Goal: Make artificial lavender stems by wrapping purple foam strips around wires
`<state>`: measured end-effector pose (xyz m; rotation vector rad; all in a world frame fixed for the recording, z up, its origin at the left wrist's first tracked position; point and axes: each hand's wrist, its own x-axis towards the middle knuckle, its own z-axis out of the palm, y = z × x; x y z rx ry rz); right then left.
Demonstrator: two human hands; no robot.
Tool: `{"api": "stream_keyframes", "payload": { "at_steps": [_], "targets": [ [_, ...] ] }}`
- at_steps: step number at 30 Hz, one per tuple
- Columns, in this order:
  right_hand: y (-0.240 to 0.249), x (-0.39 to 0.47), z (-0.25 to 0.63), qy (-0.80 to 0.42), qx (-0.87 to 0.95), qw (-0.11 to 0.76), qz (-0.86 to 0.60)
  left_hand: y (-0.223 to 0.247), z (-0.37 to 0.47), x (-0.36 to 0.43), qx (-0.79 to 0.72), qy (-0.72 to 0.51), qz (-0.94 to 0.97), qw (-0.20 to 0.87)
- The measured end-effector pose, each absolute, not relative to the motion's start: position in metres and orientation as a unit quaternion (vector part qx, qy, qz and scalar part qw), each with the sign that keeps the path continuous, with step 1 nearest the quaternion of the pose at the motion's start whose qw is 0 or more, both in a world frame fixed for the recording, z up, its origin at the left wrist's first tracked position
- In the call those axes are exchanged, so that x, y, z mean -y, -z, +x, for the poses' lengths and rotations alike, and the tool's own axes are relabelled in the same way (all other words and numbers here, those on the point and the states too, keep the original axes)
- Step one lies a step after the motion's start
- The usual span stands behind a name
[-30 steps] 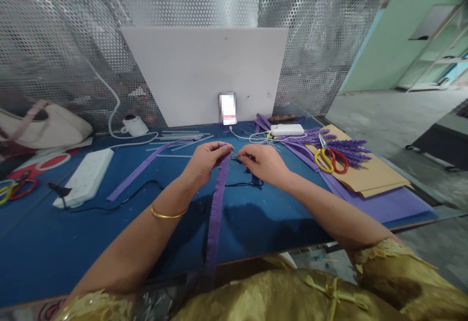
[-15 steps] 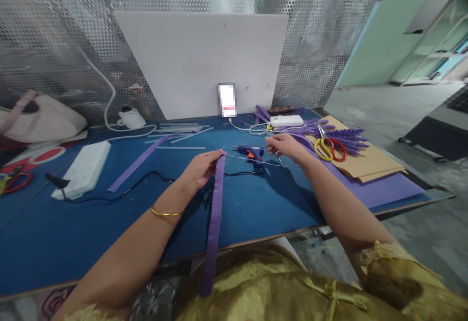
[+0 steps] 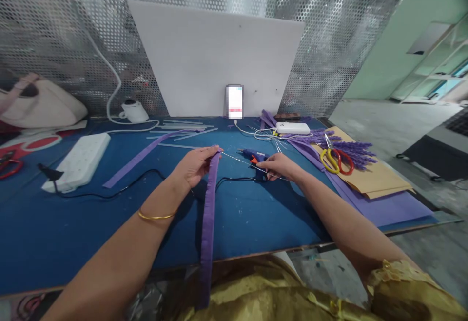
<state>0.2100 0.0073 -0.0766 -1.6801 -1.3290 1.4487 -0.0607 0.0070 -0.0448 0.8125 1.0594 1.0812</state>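
A purple strip (image 3: 208, 218) hangs from the pinched fingers of my left hand (image 3: 198, 165), its lower end past the table's front edge. From the strip's top a thin wire (image 3: 237, 158) runs right, slanting down to my right hand (image 3: 280, 166), whose fingers are closed on it. The wire's far end sticks out beyond that hand. Just behind and left of my right hand, a blue glue gun (image 3: 252, 154) with an orange trigger lies on the table, partly covered by the fingers.
On the blue table (image 3: 139, 233) are a loose purple strip (image 3: 135, 165), glue sticks (image 3: 186, 134), a power strip (image 3: 82, 160) and a black cord. Scissors (image 3: 336, 161), purple flower stems (image 3: 356, 150) and brown paper (image 3: 380, 179) lie right. A phone (image 3: 234, 101) leans on a white board.
My right hand has come down and slightly left, closing on the wire near the glue gun. My left hand, with the strip, has shifted a little left. The camera view has moved slightly.
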Motion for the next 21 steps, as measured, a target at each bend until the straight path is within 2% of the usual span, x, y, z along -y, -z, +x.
{"api": "stream_keyframes", "payload": {
  "at_steps": [9,14,18,21],
  "targets": [
    [0.073,-0.010,0.212,-0.631,0.404,0.412,-0.518,0.048,-0.061,-0.011,-0.482,-0.481,0.320,0.659],
    [0.058,-0.006,0.221,-0.535,0.435,0.586,-0.425,0.046,-0.062,-0.013,-0.490,-0.487,0.299,0.659],
    [0.053,-0.007,0.231,-0.590,0.407,0.568,-0.403,0.051,-0.060,-0.015,-0.500,-0.489,0.275,0.660],
    [0.050,-0.007,0.234,-0.506,0.436,0.615,-0.420,0.056,-0.059,-0.016,-0.510,-0.479,0.286,0.655]
  ]
}}
